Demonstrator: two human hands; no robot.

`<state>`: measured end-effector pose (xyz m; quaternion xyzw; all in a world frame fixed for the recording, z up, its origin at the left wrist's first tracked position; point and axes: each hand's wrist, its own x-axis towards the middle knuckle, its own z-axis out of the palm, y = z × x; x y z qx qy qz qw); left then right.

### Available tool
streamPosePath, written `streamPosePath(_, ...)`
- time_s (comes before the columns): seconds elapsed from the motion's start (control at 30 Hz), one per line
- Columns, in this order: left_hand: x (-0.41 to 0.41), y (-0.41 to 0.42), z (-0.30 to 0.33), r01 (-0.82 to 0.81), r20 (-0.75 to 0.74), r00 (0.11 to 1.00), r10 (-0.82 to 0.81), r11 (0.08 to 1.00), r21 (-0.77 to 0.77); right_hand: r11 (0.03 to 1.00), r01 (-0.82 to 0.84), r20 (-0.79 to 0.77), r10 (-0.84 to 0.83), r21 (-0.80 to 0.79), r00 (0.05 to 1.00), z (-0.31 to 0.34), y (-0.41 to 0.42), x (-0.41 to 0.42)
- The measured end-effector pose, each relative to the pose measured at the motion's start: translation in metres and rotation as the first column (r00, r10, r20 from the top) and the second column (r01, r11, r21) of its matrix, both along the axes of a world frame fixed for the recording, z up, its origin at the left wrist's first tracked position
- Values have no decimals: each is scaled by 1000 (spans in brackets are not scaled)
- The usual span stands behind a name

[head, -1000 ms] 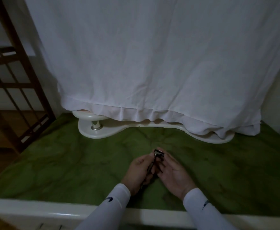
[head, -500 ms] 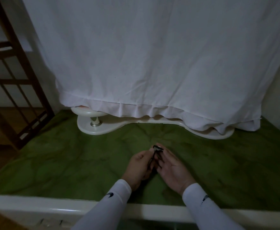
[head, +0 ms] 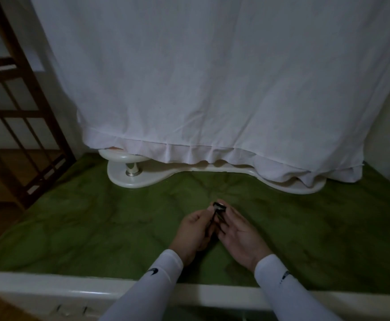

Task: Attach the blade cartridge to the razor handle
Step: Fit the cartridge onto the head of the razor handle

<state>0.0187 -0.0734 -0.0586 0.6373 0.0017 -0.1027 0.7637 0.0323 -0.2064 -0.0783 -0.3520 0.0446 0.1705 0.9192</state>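
A dark razor handle (head: 210,224) runs up between my two hands over the green cloth. My left hand (head: 193,235) is closed around the handle's lower part. The small dark blade cartridge (head: 219,207) sits at the handle's top end, and the fingertips of my right hand (head: 240,235) pinch it there. In this dim light I cannot tell whether the cartridge is locked onto the handle. Most of the handle is hidden by my fingers.
A green cloth (head: 96,228) covers the tabletop, with a white rim (head: 50,286) along the near edge. A white sheet (head: 201,77) hangs at the back over a white stand base (head: 131,179). A dark wooden lattice frame (head: 15,112) stands at the left.
Both hands stay together on the razor and hardly move on the cloth; the view has tilted slightly. The right fingertips stay on the cartridge at the handle's top.
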Motion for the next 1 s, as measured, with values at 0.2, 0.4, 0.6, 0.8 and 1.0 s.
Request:
streamPosePath(0.2,1,3,-1,12,-17,1000,-12,1000,-22,1000,14,4,-14,-23,1000,1,0,0)
streamPosePath(0.4,1,5,0,37,-15,999,-37,999,-17,999,26,29,-25,-39,999,2,0,-2)
streamPosePath(0.6,0,6,1,60,-19,998,-61,997,-37,1000,23,26,-23,-20,999,1,-1,-2)
streamPosePath(0.8,1,8,2,99,-26,995,-101,994,-55,1000,21,18,-21,0,1000,-1,0,-1)
streamPosePath(1.0,1,10,0,126,-24,991,-128,989,-75,999,33,12,-33,3,999,-1,0,-1)
